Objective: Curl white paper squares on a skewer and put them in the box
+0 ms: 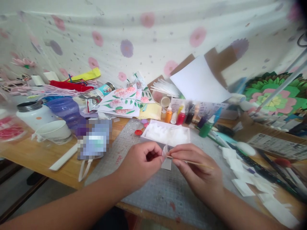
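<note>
Above the grey cutting mat (153, 198), my two hands meet near the middle of the view. My left hand (140, 164) is closed in a pinch on a small whitish strip, perhaps paper (165, 149). Between the thumb and fingers of my right hand (201, 169) is a thin wooden stick (200, 164), its tip at the strip. The fingertips partly hide both. Just beyond them stands a white box (150, 139) filled with white, fluffy-looking material. A small white card (166, 164) lies on the mat below my fingers.
Behind the box are an orange bottle (169, 113), a red bottle (180, 116) and a green bottle (206, 127). White paper pieces (242, 187) lie at right, near a cardboard box (275, 137). A white cup (54, 131) and purple container (64, 108) stand left.
</note>
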